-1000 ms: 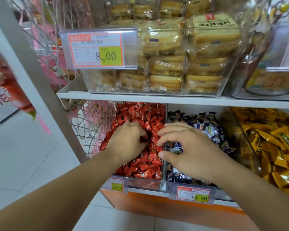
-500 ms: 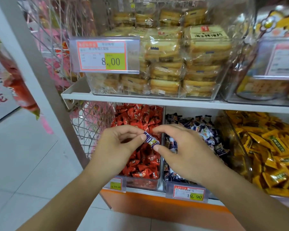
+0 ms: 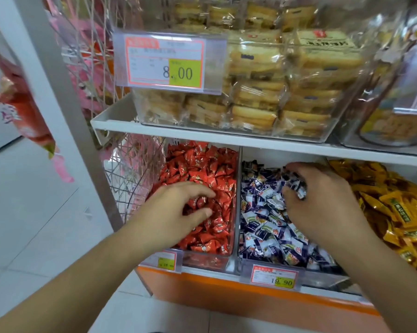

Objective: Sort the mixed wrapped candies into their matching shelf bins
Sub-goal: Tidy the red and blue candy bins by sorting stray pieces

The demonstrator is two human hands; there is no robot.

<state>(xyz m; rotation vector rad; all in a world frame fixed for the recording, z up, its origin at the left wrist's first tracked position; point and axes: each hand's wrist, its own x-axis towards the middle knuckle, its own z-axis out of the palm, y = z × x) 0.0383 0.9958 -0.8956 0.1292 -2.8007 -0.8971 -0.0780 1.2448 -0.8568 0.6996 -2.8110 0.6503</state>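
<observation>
A person's two bare hands work over clear shelf bins of wrapped candies. The left hand hovers low over the red candy bin, its grip spread and loosely curved, pinching nothing — likely poised to rake through the red candies for strays. The right hand reaches into the middle bin, fingers curled on a small bunch of blue-and-white candies; whether it is dropping or gathering them cannot be told. The bunched wrappers point every way, so no long axis reads clearly. The blue-and-white pile fills that bin, which sits between the red candies and a bin of yellow candies. Above, a shelf carries packed biscuits behind a price tag reading 8.00.
</observation>
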